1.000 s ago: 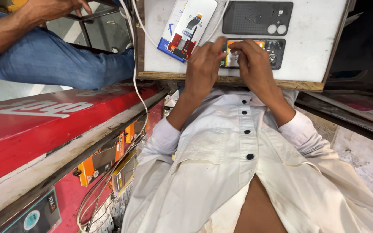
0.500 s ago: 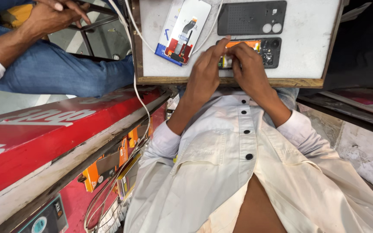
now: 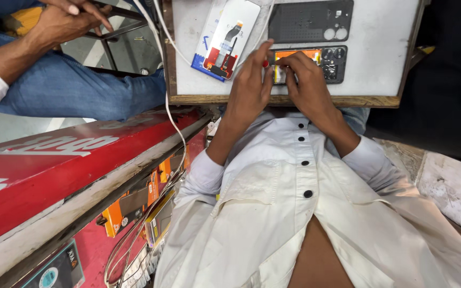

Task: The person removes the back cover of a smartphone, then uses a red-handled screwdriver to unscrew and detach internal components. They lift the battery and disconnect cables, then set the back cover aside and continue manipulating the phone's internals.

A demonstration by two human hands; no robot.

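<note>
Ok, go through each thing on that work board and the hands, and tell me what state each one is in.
Opened phone: back off, insides showing, lying flat on the board.
Black back cover: detached, lying apart above the phone.
Replacement screen: loose on the board, ribbon cable up.
Left hand: fingers on the phone's left end.
Right hand: fingers pressing on the phone.
White work board: flat, resting at the lap.
White cable: hanging slack off the board.
</note>
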